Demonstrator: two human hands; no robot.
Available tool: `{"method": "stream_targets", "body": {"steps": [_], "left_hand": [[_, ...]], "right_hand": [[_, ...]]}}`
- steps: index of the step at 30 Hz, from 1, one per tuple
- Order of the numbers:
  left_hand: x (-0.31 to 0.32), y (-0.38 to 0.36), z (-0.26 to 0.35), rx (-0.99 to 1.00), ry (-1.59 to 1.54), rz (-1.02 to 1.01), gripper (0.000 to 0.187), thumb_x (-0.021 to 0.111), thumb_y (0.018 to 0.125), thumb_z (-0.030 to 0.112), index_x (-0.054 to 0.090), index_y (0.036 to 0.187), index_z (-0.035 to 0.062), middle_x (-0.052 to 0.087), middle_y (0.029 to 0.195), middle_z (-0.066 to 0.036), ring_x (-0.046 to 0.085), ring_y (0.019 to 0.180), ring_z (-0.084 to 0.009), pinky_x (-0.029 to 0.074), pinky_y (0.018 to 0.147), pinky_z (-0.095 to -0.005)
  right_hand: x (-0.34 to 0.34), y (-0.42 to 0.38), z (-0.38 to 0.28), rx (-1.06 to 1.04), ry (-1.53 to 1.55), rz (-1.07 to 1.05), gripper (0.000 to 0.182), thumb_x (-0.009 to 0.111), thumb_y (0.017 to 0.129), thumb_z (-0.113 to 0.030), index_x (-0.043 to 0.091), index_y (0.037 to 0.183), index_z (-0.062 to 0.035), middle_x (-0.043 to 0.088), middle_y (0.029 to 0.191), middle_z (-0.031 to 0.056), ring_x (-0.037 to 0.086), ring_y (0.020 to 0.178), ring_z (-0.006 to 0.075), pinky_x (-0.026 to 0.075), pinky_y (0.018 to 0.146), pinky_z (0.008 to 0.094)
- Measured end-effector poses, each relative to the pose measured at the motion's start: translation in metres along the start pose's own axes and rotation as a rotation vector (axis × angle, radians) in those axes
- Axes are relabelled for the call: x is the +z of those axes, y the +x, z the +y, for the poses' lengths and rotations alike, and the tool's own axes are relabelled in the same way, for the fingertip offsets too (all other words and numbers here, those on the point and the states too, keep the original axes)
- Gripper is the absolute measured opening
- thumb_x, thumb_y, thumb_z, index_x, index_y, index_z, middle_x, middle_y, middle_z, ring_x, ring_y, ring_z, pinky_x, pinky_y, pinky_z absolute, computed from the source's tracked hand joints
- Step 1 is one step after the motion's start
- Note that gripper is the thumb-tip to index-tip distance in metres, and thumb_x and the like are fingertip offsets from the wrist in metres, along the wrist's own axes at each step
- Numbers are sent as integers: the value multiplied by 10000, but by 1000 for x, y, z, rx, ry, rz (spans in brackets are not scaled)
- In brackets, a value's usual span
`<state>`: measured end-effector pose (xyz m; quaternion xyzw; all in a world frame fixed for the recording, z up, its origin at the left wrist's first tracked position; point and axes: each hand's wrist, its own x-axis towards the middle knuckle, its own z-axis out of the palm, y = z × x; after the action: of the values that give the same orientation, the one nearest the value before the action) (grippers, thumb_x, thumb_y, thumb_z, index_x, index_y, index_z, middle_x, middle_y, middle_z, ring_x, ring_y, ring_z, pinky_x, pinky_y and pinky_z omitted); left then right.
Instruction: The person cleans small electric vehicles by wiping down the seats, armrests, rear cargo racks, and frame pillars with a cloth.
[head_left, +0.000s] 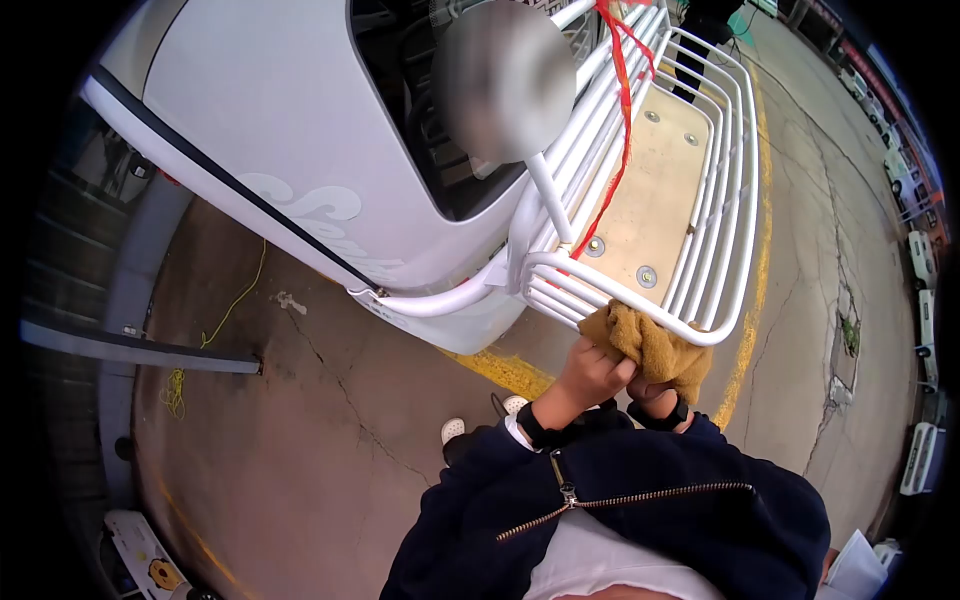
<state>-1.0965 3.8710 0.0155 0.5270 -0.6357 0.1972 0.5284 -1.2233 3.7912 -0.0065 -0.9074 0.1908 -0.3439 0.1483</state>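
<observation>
A brown, fluffy cloth (655, 345) is bunched up against the near end of a white tubular metal basket (742, 300). My left hand (596, 372) is closed, its fingers gripping the left part of the cloth. Close beside it, my right hand (652, 392) is under the right part of the cloth, with its fingers curled into the folds and partly hidden. Both wrists carry black bands. Inside the basket lies a tan floor panel (655, 190) with several round metal fittings.
A white vehicle (270, 150) with a dark window fills the upper left. Red ribbon (622, 130) hangs along the basket rails. Yellow cord (175, 395) lies on the cracked pavement. A dark-clothed person (692, 60) stands beyond the basket; parked vehicles (922, 280) line the right.
</observation>
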Motion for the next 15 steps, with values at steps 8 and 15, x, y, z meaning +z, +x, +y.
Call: {"method": "stream_targets", "body": {"steps": [8, 15], "left_hand": [[-36, -5, -50, 78, -101, -204, 283, 703, 781, 188, 673, 1045, 92, 665, 1089, -81, 640, 1035, -309, 495, 918, -425], [-74, -11, -122, 217, 0, -263, 472, 721, 714, 81, 540, 1150, 73, 666, 996, -119, 656, 888, -363, 516, 771, -432]], "right_hand": [[37, -12, -48, 226, -100, 6, 460, 651, 854, -212, 527, 1288, -128, 561, 1241, 113, 513, 1171, 308, 405, 985, 427], [69, 46, -99, 214, -122, 329, 427, 633, 772, -89, 587, 1194, -40, 593, 1165, 152, 542, 1103, 361, 413, 951, 463]]}}
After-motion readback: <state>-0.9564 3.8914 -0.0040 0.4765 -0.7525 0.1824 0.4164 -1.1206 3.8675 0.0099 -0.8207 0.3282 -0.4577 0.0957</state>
